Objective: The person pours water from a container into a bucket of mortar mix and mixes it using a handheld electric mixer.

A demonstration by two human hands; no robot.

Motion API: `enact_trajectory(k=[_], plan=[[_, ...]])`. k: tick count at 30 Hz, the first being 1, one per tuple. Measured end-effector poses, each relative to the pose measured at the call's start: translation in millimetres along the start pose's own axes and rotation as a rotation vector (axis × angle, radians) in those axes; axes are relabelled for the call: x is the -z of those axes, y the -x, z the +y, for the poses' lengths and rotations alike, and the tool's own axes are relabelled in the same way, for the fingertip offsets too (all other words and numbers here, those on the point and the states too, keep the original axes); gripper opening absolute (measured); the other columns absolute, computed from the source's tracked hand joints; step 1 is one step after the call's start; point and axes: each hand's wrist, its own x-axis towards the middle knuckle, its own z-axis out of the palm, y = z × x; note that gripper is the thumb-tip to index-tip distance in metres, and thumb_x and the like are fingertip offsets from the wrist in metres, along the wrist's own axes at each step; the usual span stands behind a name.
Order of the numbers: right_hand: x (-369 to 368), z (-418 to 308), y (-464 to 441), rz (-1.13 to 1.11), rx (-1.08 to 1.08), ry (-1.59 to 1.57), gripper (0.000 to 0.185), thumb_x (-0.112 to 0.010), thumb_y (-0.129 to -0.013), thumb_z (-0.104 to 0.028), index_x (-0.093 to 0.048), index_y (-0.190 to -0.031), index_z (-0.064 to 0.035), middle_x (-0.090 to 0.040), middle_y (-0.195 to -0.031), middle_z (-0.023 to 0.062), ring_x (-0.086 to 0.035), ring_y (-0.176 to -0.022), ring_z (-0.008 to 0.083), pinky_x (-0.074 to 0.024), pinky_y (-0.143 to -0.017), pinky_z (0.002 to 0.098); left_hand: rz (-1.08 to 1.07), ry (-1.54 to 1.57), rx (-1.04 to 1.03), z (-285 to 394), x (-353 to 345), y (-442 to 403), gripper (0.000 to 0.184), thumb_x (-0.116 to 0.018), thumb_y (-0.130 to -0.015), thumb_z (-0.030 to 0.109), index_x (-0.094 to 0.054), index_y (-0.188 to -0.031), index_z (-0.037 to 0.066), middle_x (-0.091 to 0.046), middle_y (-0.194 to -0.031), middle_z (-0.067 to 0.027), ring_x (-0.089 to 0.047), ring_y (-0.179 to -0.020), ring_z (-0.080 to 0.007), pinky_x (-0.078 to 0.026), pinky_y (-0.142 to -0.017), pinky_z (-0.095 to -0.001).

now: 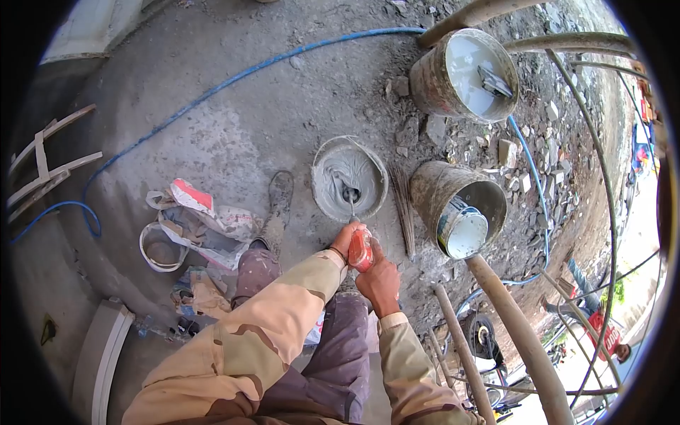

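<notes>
Both hands are on a red power mixer (360, 249) at the centre. My left hand (345, 239) wraps round its front end, near the metal shaft. My right hand (380, 280) grips its rear right side, fingers closed. The mixer's shaft (352, 204) reaches down into a bucket (319, 191) of wet grey paste (342, 170), where the paste shows swirled ridges and a dark hollow round the shaft. The shaft's lower end is hidden in the paste.
Right of the bucket lie a bundle of thin sticks (402, 205), a drum (433, 185) holding a smaller bucket, and a water-filled drum (428, 81). Wooden poles (517, 326) stand at the right. A blue hose (234, 79) crosses the floor; torn bags (227, 223) and a small bucket (161, 265) lie left.
</notes>
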Motion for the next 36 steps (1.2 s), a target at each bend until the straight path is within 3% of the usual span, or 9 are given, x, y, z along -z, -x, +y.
enact_trajectory(k=[1,8,9,12,17,22,27,31,36], plan=[[-4,1,2,-0.034,-0.009,0.008,0.075,-0.068,-0.078,-0.012,-0.051,-0.15,-0.0163,-0.073,-0.094,0.0282,-0.071,-0.089,0.048,-0.0557,-0.079,0.0549,0.078,-0.072,-0.023,-4,2,4,0.032,-0.061,-0.09,0.04,-0.065,-0.086,0.008,-0.069,-0.08,-0.0105,-0.065,-0.068,-0.0271,-0.056,-0.064,-0.0415],[-13,-25,-2,-0.04,0.071,-0.03,0.075,-0.071,-0.08,-0.016,-0.048,-0.151,-0.0151,-0.073,-0.094,0.028,-0.072,-0.09,0.0477,-0.056,-0.08,0.0549,0.079,-0.054,-0.047,37,4,27,0.037,-0.057,-0.094,0.041,-0.066,-0.086,0.007,-0.069,-0.078,-0.0124,-0.067,-0.064,-0.0278,-0.057,-0.063,-0.0407],[-10,-30,-7,-0.027,0.083,-0.03,0.075,-0.071,-0.08,-0.016,-0.048,-0.151,-0.015,-0.073,-0.094,0.0285,-0.072,-0.09,0.0479,-0.0559,-0.081,0.055,-0.012,0.005,-0.044,46,5,24,0.026,-0.058,-0.095,0.032,-0.064,-0.09,0.006,-0.069,-0.084,-0.0094,-0.067,-0.07,-0.0243,-0.058,-0.068,-0.0391],[-2,-33,-24,-0.009,0.087,-0.03,0.074,-0.07,-0.081,-0.015,-0.047,-0.151,-0.0151,-0.073,-0.096,0.0291,-0.071,-0.091,0.0482,-0.0558,-0.081,0.0554,0.048,-0.074,-0.093,61,-7,9,0.027,-0.06,-0.093,0.034,-0.065,-0.089,0.007,-0.069,-0.083,-0.0094,-0.067,-0.07,-0.0244,-0.058,-0.068,-0.0392],[14,-15,-28,0.023,0.045,-0.018,0.075,-0.07,-0.08,-0.014,-0.048,-0.152,-0.0163,-0.073,-0.097,0.0294,-0.072,-0.092,0.0476,-0.0561,-0.082,0.0553,0.026,-0.078,-0.04,48,-33,-7,0.028,-0.06,-0.092,0.034,-0.066,-0.087,0.007,-0.07,-0.082,-0.01,-0.067,-0.07,-0.0254,-0.058,-0.07,-0.0411],[23,6,-14,0.032,0.024,-0.01,0.073,-0.066,-0.081,-0.013,-0.048,-0.151,-0.0127,-0.073,-0.095,0.0293,-0.071,-0.087,0.0484,-0.0567,-0.078,0.0564,-0.071,-0.02,0.027,13,0,-48,0.039,-0.057,-0.092,0.038,-0.067,-0.089,0.001,-0.072,-0.084,-0.0164,-0.07,-0.076,-0.0321,-0.059,-0.076,-0.0448],[11,18,5,-0.026,-0.006,-0.032,0.07,-0.065,-0.083,-0.016,-0.048,-0.151,-0.0121,-0.073,-0.096,0.0284,-0.072,-0.089,0.0477,-0.0566,-0.079,0.057,-0.026,-0.109,0.082,-2,7,-23,0.042,-0.057,-0.09,0.04,-0.069,-0.086,0.0,-0.072,-0.083,-0.0178,-0.07,-0.077,-0.034,-0.059,-0.076,-0.0464],[2,6,8,-0.138,0.004,-0.058,0.073,-0.064,-0.084,-0.016,-0.045,-0.154,-0.0139,-0.073,-0.101,0.0282,-0.072,-0.095,0.0466,-0.0565,-0.082,0.0559,0.091,-0.062,0.023,6,29,-7,0.044,-0.055,-0.09,0.041,-0.068,-0.082,0.0,-0.07,-0.079,-0.0172,-0.068,-0.076,-0.0363,-0.059,-0.077,-0.0476],[-7,-12,-7,-0.121,0.077,-0.072,0.075,-0.063,-0.084,-0.016,-0.042,-0.156,-0.0161,-0.073,-0.104,0.0261,-0.072,-0.096,0.0441,-0.0566,-0.082,0.0546,0.04,-0.112,-0.033,45,31,2,0.043,-0.054,-0.092,0.04,-0.068,-0.089,0.0,-0.071,-0.084,-0.018,-0.07,-0.077,-0.0348,-0.059,-0.076,-0.0466]])
